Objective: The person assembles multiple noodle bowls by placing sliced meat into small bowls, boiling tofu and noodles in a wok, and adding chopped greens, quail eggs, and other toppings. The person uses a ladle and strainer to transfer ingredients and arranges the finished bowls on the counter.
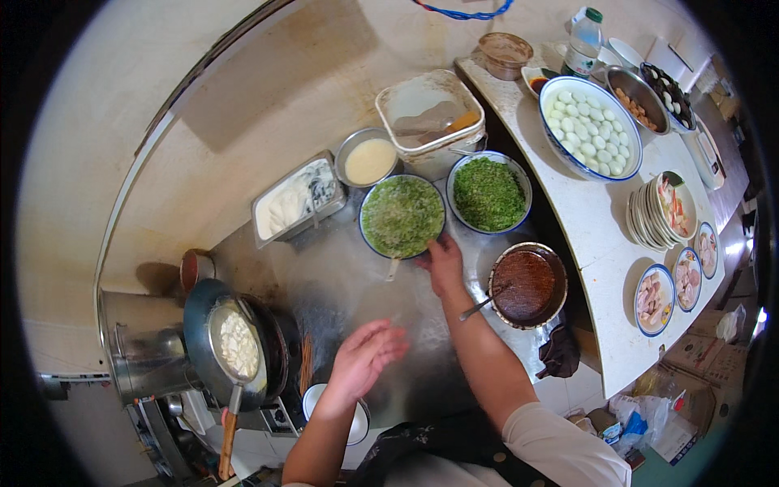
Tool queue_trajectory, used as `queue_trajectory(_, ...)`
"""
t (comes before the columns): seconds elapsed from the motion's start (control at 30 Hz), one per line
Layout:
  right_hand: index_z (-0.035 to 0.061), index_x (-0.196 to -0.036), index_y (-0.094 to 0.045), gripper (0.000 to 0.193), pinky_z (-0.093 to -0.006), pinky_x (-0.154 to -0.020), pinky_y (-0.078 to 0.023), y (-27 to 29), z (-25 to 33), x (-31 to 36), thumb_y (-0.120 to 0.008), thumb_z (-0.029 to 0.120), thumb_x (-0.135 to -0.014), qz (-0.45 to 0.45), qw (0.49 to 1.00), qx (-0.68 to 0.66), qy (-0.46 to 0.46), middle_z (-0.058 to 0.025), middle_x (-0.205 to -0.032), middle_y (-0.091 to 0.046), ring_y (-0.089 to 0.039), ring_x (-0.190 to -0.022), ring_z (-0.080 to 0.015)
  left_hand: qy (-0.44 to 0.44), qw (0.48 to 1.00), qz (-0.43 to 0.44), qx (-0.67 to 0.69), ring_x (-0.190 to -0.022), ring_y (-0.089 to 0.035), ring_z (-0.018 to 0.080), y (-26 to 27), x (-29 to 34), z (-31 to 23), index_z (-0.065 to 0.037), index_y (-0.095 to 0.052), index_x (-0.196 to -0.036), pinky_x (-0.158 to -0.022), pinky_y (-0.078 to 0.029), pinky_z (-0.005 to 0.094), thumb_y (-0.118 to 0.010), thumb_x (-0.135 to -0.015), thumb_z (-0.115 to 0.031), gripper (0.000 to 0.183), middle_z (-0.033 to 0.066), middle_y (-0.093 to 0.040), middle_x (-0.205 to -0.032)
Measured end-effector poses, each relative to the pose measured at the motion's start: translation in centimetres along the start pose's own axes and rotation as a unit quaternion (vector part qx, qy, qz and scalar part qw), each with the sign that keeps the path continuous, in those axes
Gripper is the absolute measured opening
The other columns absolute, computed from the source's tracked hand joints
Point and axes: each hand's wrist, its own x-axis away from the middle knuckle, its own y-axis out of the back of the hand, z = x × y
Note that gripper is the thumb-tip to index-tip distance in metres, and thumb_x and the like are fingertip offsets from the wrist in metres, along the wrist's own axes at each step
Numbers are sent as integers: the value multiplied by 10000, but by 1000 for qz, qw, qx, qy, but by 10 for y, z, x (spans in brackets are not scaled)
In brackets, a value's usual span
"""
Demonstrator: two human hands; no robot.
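Observation:
My right hand (444, 266) reaches to the near right rim of a blue-rimmed bowl (363, 231) of chopped greens, its fingers closed on the edge. A pale handle (393, 269) sticks out over that bowl's near side. My left hand (372, 357) hangs over the metal counter with nothing in it, fingers stretched out and slightly blurred. Close by on the right stands a second bowl of chopped greens (489, 193). Nearer me, a pot of dark red sauce (531, 284) has a spoon (479, 308) leaning in it.
At left, a wooden-handled strainer (238, 341) of white pieces rests over a wok (203, 304), beside a tall metal pot (150, 357). Behind the greens stand a white tub (430, 158) and a metal tray (296, 199). The right-hand table (596, 268) carries peeled eggs (588, 130) and plates.

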Motion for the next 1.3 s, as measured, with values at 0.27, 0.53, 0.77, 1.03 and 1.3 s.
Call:
queue_trajectory(0.27, 20, -1277, -525, 350, -297, -540, -568, 12, -25, -29, -636, 171, -982, -66, 996, 19, 55, -43, -912, -625, -643, -746, -134, -48, 996, -55, 51, -1021, -708, 317, 91, 117, 24, -5, -537, -1323, -909, -581, 420, -459, -1062, -90, 285, 232, -651, -1250)
queue_trajectory(0.53, 113, -771, -440, 441, -305, -384, -336, -7, -168, 135, -458, 442, -1065, -16, 969, 236, -73, -14, -662, -501, -438, -457, -140, -31, 996, -70, -47, -1000, -665, 211, 238, 293, 21, 0, -495, -1359, -899, -550, 357, -495, -1049, -82, 321, 150, -669, -1168)
queue_trajectory(0.77, 53, -1220, -520, 249, -277, -651, -534, -104, -302, 309, -471, 192, -1019, 96, 908, 357, -199, -71, -908, -619, -608, -735, -146, -18, 977, -199, -69, -829, -643, 152, 475, 424, 21, 3, -516, -1320, -769, -552, 316, -569, -1020, -133, 333, 121, -694, -1063)
queue_trajectory(1.03, 19, -1396, -485, 494, -418, -931, -573, -101, -372, 437, -524, 353, -1035, 172, 886, 190, -387, -141, -1268, -655, -669, -1120, -260, -164, 919, -246, 262, -845, -675, 215, 642, 494, -47, -23, -561, -1290, -707, -562, 353, -521, -1021, -449, 506, 151, -686, -1123)
queue_trajectory(1.3, -52, -1402, -428, 521, -501, -1028, -517, -121, -423, 442, -473, 52, -893, 124, 914, 46, -384, -215, -1328, -587, -616, -1207, -345, -20, 954, -24, 298, -782, -592, 208, 604, 435, -113, 84, -434, -1383, -634, -526, 298, -519, -904, -121, 528, 228, -589, -1194)
